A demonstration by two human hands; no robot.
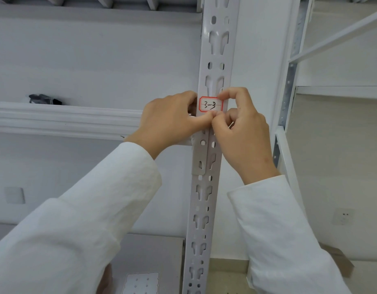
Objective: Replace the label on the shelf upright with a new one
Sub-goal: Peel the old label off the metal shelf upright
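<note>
The red-bordered label (211, 104), handwritten "3-3", sits flat on the front face of the perforated white shelf upright (206, 187), just above where a shelf beam (66, 118) meets it from the left. Both hands are on it. The left hand (172, 119) curls round the upright's left edge, its thumb laid along the label's lower border. The right hand (240, 126) has its forefinger hooked over the top right corner and its thumb at the bottom edge, tip to tip with the left thumb; the other fingers are folded in.

Whether this is the old label being picked loose or the new one being pressed down cannot be told from here.

If it is coming off, the likely trouble is tearing: a thin paper sticker lifted from one corner tends to split and leave scraps and glue on the paint. If it is going on, pressure at the edges alone could trap a bubble or set it crooked. Part of it may bridge the upright's punched slots, and unsupported paper there could dimple or puncture. The slot edges could also nick a fingertip.

A dark bundle (44, 99) lies on the far left shelf, and a wall socket (343, 216) shows low on the right.
</note>
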